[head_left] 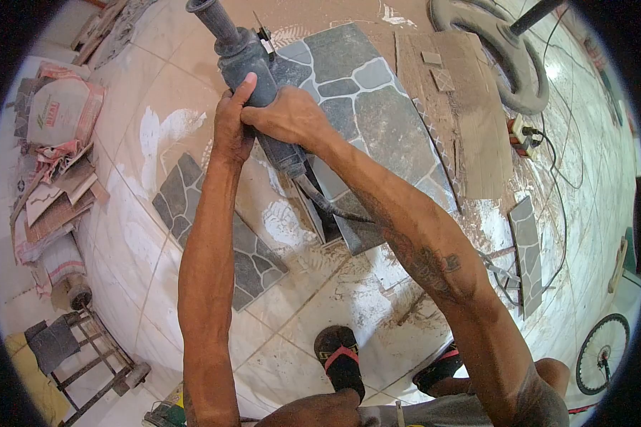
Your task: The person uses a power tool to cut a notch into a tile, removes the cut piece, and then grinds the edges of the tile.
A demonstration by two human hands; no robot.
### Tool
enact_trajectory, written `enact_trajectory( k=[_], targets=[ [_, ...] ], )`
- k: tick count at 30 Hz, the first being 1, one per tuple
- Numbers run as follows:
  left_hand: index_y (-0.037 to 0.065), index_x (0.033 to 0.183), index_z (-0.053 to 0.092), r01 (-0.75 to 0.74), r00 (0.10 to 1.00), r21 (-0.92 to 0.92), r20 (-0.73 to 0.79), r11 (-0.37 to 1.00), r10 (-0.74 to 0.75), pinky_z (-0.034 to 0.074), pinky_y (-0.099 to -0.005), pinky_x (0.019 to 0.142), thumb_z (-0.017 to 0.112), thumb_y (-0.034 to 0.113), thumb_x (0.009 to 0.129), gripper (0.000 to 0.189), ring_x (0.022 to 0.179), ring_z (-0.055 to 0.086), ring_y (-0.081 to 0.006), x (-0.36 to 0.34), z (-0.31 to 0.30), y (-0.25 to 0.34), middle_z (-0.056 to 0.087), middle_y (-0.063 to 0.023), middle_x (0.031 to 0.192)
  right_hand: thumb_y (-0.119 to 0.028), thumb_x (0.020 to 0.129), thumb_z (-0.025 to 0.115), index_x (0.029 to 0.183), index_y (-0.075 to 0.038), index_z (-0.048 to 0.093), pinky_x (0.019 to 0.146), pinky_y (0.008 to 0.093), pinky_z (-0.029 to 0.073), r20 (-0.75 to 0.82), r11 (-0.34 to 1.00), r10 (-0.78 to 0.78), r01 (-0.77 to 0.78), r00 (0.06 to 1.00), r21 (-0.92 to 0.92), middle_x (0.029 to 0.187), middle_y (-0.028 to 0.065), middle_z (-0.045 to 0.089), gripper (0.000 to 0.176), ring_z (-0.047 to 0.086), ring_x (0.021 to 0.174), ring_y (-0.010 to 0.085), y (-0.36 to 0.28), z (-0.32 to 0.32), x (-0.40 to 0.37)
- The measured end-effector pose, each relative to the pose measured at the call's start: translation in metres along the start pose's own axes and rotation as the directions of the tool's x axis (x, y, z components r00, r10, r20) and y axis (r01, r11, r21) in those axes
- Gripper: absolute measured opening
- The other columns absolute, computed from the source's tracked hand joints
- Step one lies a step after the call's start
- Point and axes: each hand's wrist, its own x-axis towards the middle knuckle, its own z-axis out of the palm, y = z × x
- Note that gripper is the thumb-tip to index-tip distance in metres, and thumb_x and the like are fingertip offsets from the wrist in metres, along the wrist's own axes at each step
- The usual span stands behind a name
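Both my hands are wrapped round the dark body of an angle grinder (253, 70), held over the floor. My left hand (233, 128) grips its left side with the thumb pointing up along the casing. From the right, my right hand (292, 116) closes on the body, the thumb lying across the top. The grinder's side handle (217, 21) sticks out at the upper left, and its thin disc (265, 40) shows edge-on beside the head. Beneath lies a large grey stone-pattern tile (367, 114), its left part overlapped by the tool. The power cord (327, 204) runs under my right forearm.
Cut tile pieces (246, 260) lie on the dusty floor, with another strip (527, 252) at right. Cardboard (481, 135) sits beside the large tile, near a power outlet block (523, 137) with trailing cable. Torn bags and tile scraps (60, 188) are piled at left.
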Motion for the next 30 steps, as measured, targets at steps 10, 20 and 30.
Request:
enact_trajectory(
  k=[10, 20, 30],
  targets=[
    [0.001, 0.122, 0.058, -0.003, 1.000, -0.009, 0.025, 1.000, 0.003, 0.050, -0.0365, 0.092, 0.063, 0.034, 0.095, 0.043, 0.100, 0.064, -0.0215, 0.0030, -0.0024, -0.0015, 0.065, -0.0098, 0.113, -0.058, 0.068, 0.067, 0.093, 0.012, 0.070, 0.084, 0.0443, 0.055, 0.050, 0.999, 0.040, -0.038, 0.998, -0.029, 0.098, 0.0327, 0.068, 0.074, 0.068, 0.099, 0.0427, -0.0030, -0.0027, 0.0004],
    [0.001, 0.122, 0.058, 0.006, 0.999, -0.022, 0.033, 1.000, -0.006, 0.050, -0.0367, 0.093, 0.062, 0.032, 0.096, 0.041, 0.101, 0.064, -0.0207, 0.0047, -0.0058, -0.0024, 0.066, -0.0092, 0.113, -0.059, 0.067, 0.067, 0.095, 0.011, 0.070, 0.086, 0.0442, 0.054, 0.038, 0.999, 0.042, -0.041, 0.998, -0.022, 0.100, 0.0331, 0.067, 0.076, 0.067, 0.101, 0.0418, 0.0001, 0.0018, 0.0039],
    [0.003, 0.123, 0.057, 0.036, 0.999, -0.007, -0.004, 0.999, -0.036, 0.050, -0.0371, 0.092, 0.067, 0.033, 0.092, 0.045, 0.101, 0.064, -0.0218, 0.0034, -0.0029, 0.0007, 0.065, -0.0097, 0.113, -0.055, 0.068, 0.069, 0.086, 0.015, 0.068, 0.070, 0.0407, 0.054, -0.004, 1.000, 0.004, -0.004, 1.000, -0.018, 0.083, 0.0286, 0.069, 0.072, 0.071, 0.080, 0.0355, 0.0010, 0.0048, 0.0046]
  ],
)
